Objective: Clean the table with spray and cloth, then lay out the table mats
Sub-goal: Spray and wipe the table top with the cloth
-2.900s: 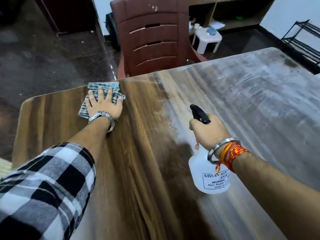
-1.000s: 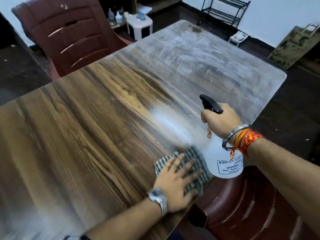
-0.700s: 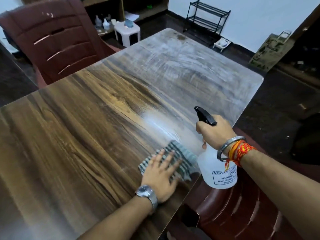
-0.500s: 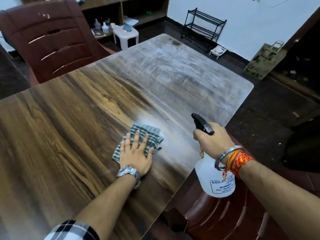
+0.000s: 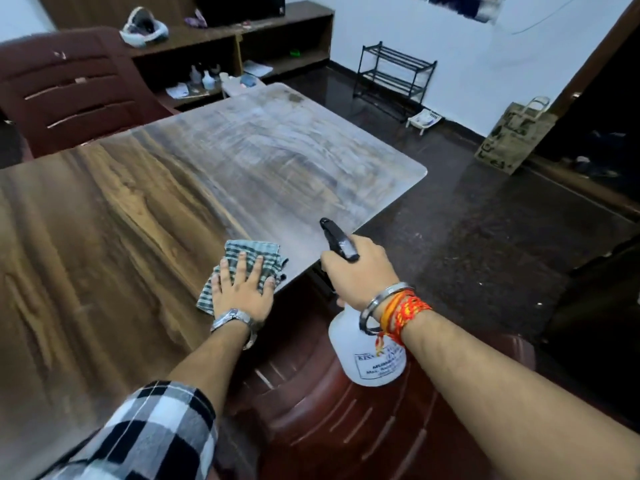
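Your cloth is a green-and-white checked rag, crumpled and folded over itself, lying on the bench right at its near-right edge. Your left hand lies flat on it with fingers spread — palm down, pressing rather than gripping. The wood grain around the cloth looks dark and clear, while the far half of the bench carries a pale, streaky film with curved smear marks.

Your right hand is wrapped tight around the neck of the spray bottle — a white translucent body with a printed label and a black trigger head pointing toward the bench. The bottle hangs off the bench's edge, above the seat of a maroon plastic chair tucked just beside the bench under your arms.

A second maroon chair stands at the far left side of the bench. Behind it runs a low wooden shelf unit with small bottles and papers. A black wire rack stands against the white wall, and a printed paper bag leans near the doorway on the dark floor.
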{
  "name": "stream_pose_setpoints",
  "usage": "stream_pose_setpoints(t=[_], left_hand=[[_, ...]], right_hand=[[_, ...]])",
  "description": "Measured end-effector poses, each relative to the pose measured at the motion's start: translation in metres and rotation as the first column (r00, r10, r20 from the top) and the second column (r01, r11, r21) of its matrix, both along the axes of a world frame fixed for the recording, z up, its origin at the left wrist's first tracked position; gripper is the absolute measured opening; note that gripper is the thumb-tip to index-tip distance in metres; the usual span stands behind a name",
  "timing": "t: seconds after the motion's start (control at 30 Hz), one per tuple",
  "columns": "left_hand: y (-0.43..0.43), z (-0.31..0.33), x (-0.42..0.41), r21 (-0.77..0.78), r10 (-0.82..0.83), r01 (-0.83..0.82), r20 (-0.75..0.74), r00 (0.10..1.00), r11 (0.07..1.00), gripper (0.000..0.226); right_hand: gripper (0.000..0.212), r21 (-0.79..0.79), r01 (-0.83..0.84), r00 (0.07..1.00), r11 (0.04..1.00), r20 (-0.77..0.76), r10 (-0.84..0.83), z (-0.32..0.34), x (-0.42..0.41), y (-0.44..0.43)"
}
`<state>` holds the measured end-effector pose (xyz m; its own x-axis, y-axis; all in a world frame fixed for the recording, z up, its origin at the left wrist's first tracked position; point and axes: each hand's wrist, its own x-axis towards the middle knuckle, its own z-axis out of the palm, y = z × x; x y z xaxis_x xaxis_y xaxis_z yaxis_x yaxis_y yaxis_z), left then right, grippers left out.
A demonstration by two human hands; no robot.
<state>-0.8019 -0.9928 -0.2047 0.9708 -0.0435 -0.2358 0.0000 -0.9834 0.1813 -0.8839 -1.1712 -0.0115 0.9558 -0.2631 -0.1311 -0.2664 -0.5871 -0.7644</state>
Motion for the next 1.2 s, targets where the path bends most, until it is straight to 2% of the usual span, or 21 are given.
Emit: stream_pose_setpoints(t=[0.27,0.43,0.63,0.87,1.0,1.2], left_hand=[[-0.015,0.0,-0.001,0.029,0.157,-0.155,-0.099,0.983,0.988,0.062],[-0.026,0.001,-0.003,0.045,0.306,-0.303,-0.107,0.946,0.952,0.063],[-0.06,-0.005,0.016,0.051,0.48,-0.478,-0.03,0.877,0.877,0.065],[-0.117,-0.001,0.031,-0.017,0.699,-0.7,-0.031,0.714,0.714,0.066],[-0.151,-0.001,0.037,-0.009,0.762,-0.762,-0.014,0.648,0.648,0.065],[-0.165,-0.002,0.052,-0.005,0.845,-0.847,-0.056,0.531,0.532,0.064]], right_hand=[[0.019,0.15,-0.007,0.988,0.989,0.152,-0.016,0.004,-0.021,-0.08],[0.023,0.14,-0.07,0.968,0.988,0.251,0.033,0.01,-0.012,-0.127],[0.022,0.091,-0.179,0.969,0.98,0.186,0.16,0.0,0.052,-0.167],[0.023,0.082,-0.403,0.913,0.911,0.108,0.394,-0.017,0.123,-0.175],[0.016,0.057,-0.542,0.839,0.839,-0.016,0.543,-0.027,0.161,-0.173],[0.025,0.047,-0.666,0.738,0.744,-0.099,0.667,-0.043,0.229,-0.173]])
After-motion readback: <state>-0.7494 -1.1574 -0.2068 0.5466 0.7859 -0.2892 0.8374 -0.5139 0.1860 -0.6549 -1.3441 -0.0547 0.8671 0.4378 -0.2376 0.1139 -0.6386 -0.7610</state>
